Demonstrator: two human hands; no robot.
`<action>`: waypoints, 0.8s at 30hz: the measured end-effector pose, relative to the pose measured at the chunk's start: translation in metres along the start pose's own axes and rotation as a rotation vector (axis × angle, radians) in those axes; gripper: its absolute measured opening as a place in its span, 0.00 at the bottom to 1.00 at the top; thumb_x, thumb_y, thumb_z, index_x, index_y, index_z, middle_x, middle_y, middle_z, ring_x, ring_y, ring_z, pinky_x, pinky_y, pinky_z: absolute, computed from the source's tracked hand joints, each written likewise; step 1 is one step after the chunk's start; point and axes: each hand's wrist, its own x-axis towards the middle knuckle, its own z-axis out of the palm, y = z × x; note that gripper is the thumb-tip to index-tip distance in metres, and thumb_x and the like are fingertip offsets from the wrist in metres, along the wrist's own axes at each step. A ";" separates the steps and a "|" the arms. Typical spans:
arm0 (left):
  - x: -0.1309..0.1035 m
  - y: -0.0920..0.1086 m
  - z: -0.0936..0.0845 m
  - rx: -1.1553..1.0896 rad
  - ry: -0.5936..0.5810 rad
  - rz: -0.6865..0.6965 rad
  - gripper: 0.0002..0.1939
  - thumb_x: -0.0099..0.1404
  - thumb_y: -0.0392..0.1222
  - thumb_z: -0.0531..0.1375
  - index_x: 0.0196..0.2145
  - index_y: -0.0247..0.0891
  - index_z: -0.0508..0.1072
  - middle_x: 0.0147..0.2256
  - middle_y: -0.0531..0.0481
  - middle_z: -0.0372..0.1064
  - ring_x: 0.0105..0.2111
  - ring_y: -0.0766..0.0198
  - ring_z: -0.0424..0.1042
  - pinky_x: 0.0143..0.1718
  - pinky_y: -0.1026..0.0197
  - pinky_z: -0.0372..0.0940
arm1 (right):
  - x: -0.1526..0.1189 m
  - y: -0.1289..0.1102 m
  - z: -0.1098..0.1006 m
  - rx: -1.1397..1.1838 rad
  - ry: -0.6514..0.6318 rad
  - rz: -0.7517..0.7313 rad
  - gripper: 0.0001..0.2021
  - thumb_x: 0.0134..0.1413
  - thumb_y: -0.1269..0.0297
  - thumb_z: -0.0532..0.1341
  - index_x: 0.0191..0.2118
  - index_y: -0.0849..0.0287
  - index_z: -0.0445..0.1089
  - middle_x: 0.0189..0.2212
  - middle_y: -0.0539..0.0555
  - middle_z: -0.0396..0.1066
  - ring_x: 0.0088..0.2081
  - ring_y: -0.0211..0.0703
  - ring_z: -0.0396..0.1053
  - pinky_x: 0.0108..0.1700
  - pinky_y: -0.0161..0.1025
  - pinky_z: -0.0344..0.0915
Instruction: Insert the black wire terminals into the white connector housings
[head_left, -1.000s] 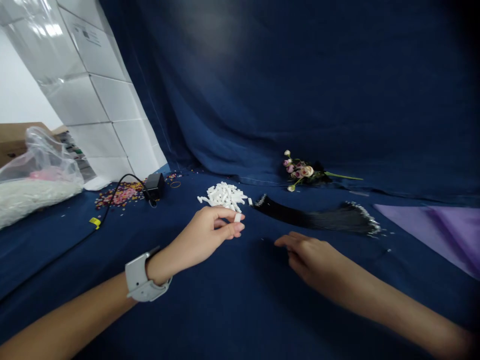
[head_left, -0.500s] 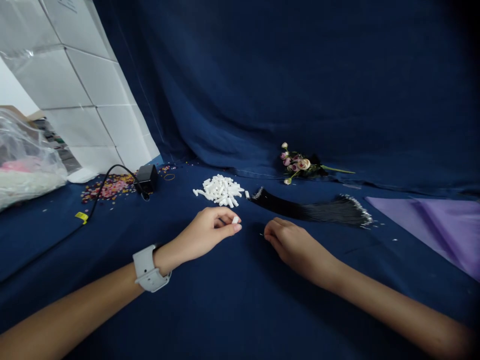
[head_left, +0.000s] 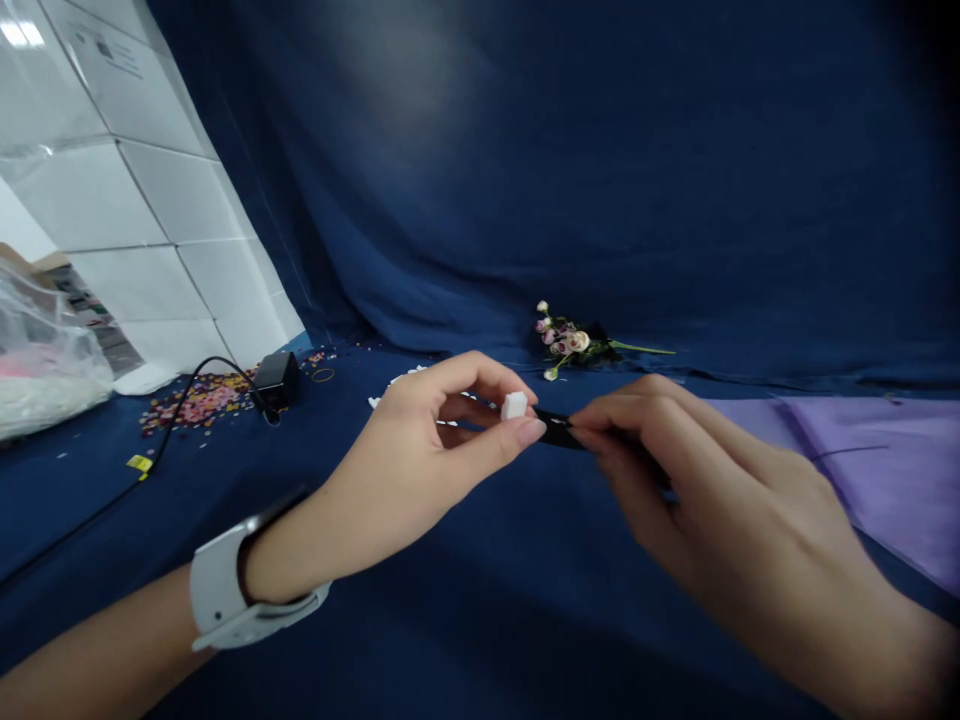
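My left hand (head_left: 420, 460), with a white watch on its wrist, is raised over the blue cloth and pinches a small white tube piece (head_left: 514, 405) between thumb and forefinger. My right hand (head_left: 697, 490) faces it, fingertips almost touching the piece. It pinches a thin black strand (head_left: 847, 452) that trails off to the right over the purple sheet. Between the two hands shows the end of the black strand bundle (head_left: 553, 430). The pile of white tube pieces (head_left: 396, 379) lies mostly hidden behind my left hand.
A small sprig of artificial flowers (head_left: 566, 340) lies at the back. A purple sheet (head_left: 885, 450) is at the right. On the left are a black adapter (head_left: 274, 372) with its cable, scattered coloured beads (head_left: 195, 400), a plastic bag (head_left: 37, 370) and stacked white boxes (head_left: 135, 200).
Both hands have risen off the cloth and come together. The right hand picked up a thin strand from the cloth; the left still holds the white piece.
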 end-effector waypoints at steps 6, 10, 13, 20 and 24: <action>0.008 0.001 0.006 -0.046 0.038 -0.003 0.06 0.58 0.44 0.66 0.34 0.44 0.75 0.35 0.58 0.74 0.34 0.71 0.74 0.33 0.72 0.67 | 0.000 0.004 -0.009 -0.073 0.056 0.008 0.04 0.62 0.73 0.52 0.39 0.57 0.59 0.31 0.51 0.64 0.29 0.34 0.64 0.29 0.35 0.57; 0.004 0.000 0.005 -0.076 0.037 -0.021 0.08 0.57 0.46 0.67 0.36 0.46 0.76 0.34 0.57 0.74 0.35 0.68 0.75 0.37 0.69 0.68 | 0.001 0.002 -0.014 -0.089 0.076 0.000 0.04 0.62 0.73 0.52 0.38 0.57 0.59 0.32 0.51 0.65 0.28 0.34 0.63 0.27 0.35 0.55; 0.001 0.001 0.004 -0.115 0.015 -0.034 0.10 0.58 0.46 0.66 0.38 0.46 0.75 0.34 0.57 0.74 0.35 0.68 0.75 0.38 0.68 0.69 | 0.003 -0.001 -0.015 -0.088 0.073 -0.008 0.03 0.63 0.70 0.51 0.38 0.58 0.60 0.30 0.51 0.64 0.25 0.34 0.62 0.25 0.35 0.55; -0.002 0.004 0.008 -0.126 -0.010 -0.045 0.10 0.58 0.45 0.66 0.39 0.46 0.74 0.34 0.57 0.74 0.34 0.70 0.74 0.39 0.69 0.69 | 0.008 -0.002 -0.018 0.041 0.017 0.060 0.07 0.64 0.68 0.49 0.33 0.57 0.59 0.24 0.47 0.62 0.19 0.31 0.59 0.18 0.31 0.54; -0.002 0.004 0.010 -0.130 -0.009 -0.038 0.10 0.59 0.45 0.66 0.39 0.46 0.73 0.34 0.56 0.73 0.35 0.67 0.75 0.38 0.67 0.70 | 0.009 -0.004 -0.021 0.148 -0.031 0.105 0.08 0.63 0.67 0.49 0.31 0.57 0.58 0.20 0.45 0.60 0.18 0.30 0.59 0.18 0.30 0.54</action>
